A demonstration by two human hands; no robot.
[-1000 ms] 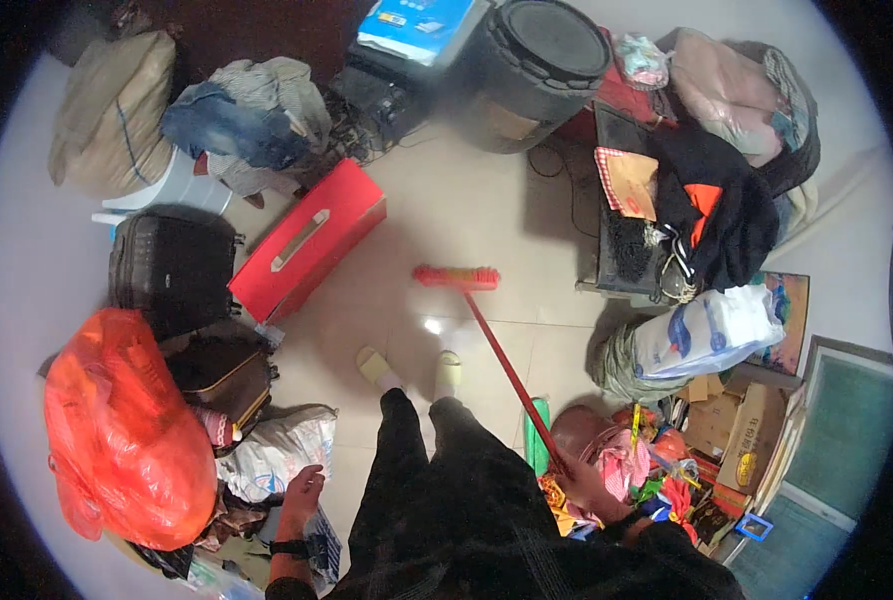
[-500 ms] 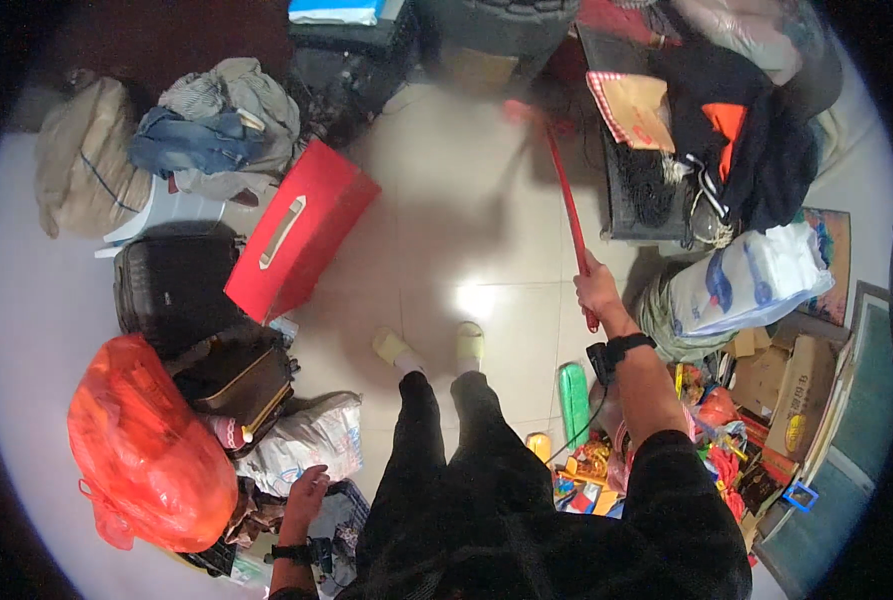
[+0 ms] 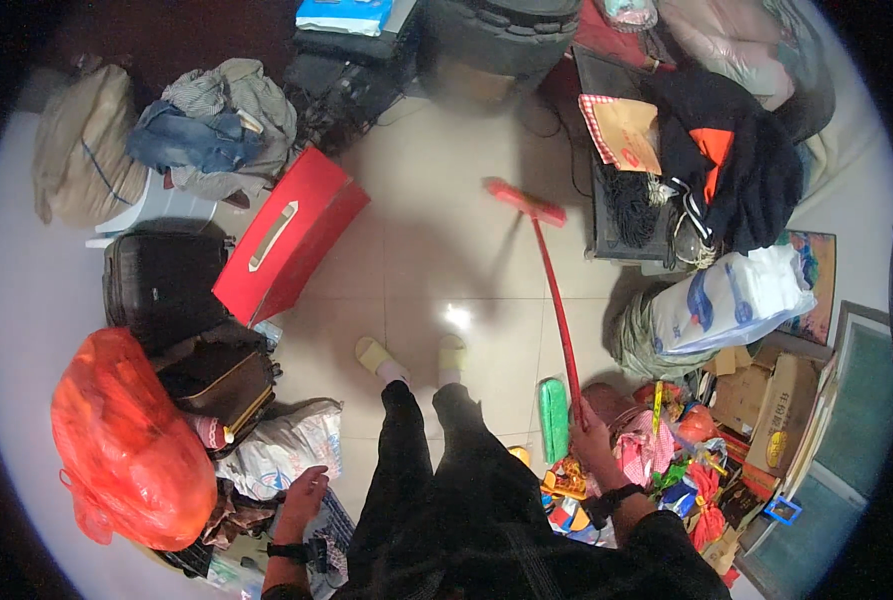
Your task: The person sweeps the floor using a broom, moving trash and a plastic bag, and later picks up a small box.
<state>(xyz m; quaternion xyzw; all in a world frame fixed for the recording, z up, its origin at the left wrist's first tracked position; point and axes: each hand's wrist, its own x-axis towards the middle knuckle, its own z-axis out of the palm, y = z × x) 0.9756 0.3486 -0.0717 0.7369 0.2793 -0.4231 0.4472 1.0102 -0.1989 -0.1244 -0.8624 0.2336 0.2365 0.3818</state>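
My right hand [image 3: 590, 445] is wrapped round the lower end of a long red handle. It belongs to a red broom [image 3: 554, 300] whose narrow crosswise head [image 3: 524, 203] is slightly blurred over the tiled floor. My left hand [image 3: 307, 494] hangs by my left leg with nothing in it. Its fingers are loosely bent and apart, nearest to a white printed sack [image 3: 286, 450]. I stand in pale yellow slippers [image 3: 374, 354] between the two rows of belongings.
On the left are a red box [image 3: 291, 235], a black suitcase [image 3: 161, 290] and a full red plastic bag [image 3: 131, 445]. To the right stand a dark bench [image 3: 621, 215], a wrapped white pack [image 3: 731, 305], a green packet [image 3: 554, 420] and heaped toys and cardboard. A dark round container [image 3: 496, 50] stands ahead.
My right hand has drawn back toward my body, pulling the broom nearer. Its head has come from beside the bench toward me over the floor. My left hand has barely moved.
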